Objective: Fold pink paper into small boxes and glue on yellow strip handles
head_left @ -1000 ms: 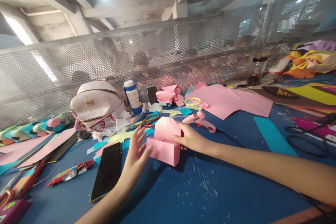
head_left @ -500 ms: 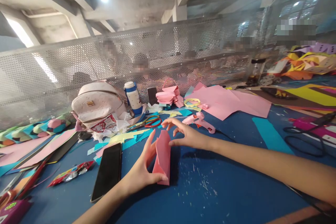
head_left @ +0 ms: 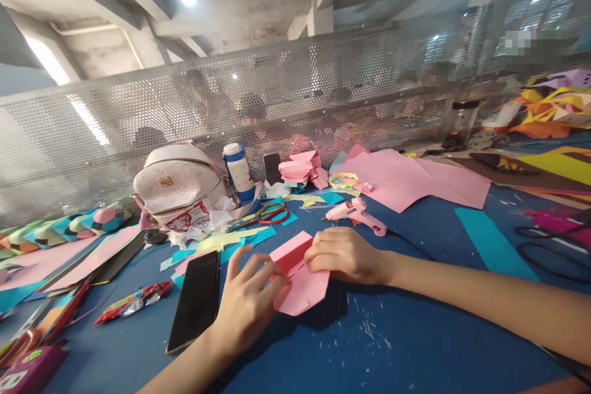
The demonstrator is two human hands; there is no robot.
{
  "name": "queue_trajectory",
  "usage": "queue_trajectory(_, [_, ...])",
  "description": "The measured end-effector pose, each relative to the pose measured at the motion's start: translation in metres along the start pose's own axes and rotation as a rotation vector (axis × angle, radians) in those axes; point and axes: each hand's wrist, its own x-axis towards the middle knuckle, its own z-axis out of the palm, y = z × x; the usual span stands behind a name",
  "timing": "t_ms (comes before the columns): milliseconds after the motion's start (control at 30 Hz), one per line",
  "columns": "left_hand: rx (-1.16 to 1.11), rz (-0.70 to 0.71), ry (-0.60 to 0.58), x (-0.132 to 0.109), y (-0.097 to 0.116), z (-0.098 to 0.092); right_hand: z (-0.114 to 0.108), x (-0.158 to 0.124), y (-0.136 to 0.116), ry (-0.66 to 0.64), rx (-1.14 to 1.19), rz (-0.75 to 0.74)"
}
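Pink paper box (head_left: 303, 297): likely light, crushable | right hand (head_left: 348, 255): pinched on it | left hand (head_left: 252, 298): grip unclear | hold: folds beside right hand

At centre, the right hand (head_left: 348, 253) hides one side of the folded pink paper (head_left: 302, 300); the left hand (head_left: 249, 301) masks another, its contact impossible to call. Lower left, the edge slices a purple box (head_left: 34, 370)! Upper middle, people (head_left: 253, 112) (heads pixelated) blur behind perforated screen (head_left: 115, 111).
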Motion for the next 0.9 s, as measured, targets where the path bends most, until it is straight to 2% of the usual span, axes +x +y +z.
queue_trajectory(167, [0.203,0.198,-0.066,-0.008,0.013,0.007,-0.004,-0.011,-0.014,-0.237,-0.237,-0.085])
queue_trajectory(300, [0.237,0.267,-0.099,-0.008,0.022,0.006,-0.002,-0.019,-0.020,-0.299,-0.215,0.008])
queue_trajectory(433, [0.250,0.250,-0.130,-0.008,0.018,0.004,0.005,-0.024,-0.021,-0.237,-0.164,0.150])
queue_trajectory(633, [0.254,0.209,-0.144,-0.012,0.011,0.007,0.014,-0.027,-0.021,-0.185,-0.207,0.240])
queue_trajectory(800, [0.140,0.125,-0.060,-0.012,0.005,0.005,0.013,-0.026,-0.020,-0.182,-0.165,0.324])
queue_trajectory(900, [0.030,-0.016,0.004,-0.009,0.001,0.004,0.014,-0.025,-0.019,-0.180,-0.129,0.392])
